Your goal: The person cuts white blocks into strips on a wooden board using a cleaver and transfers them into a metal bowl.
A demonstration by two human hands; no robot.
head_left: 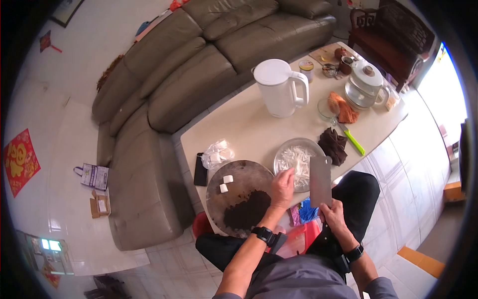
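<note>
My right hand (332,214) grips a cleaver (320,180) by its handle, with the broad blade upright beside the plate's right edge. My left hand (283,188) is over the left rim of a round metal plate (314,144), fingers drawn together; whether they hold anything is hidden. Thin white shreds (295,157) fill the plate. To the left lies a round chopping board (216,204) with a large dark patch. Two small white blocks (227,179) sit on its upper part. Behind the board is a clear plastic bag (217,153) with white pieces inside.
A white pitcher (276,92), a glass kettle (361,89) and a glass cup (328,108) stand farther back. A green-handled knife (354,142) lies near a dark cloth (333,146) and an orange cloth (347,112). A phone (200,170) rests at the table's left edge, near the sofa (144,179).
</note>
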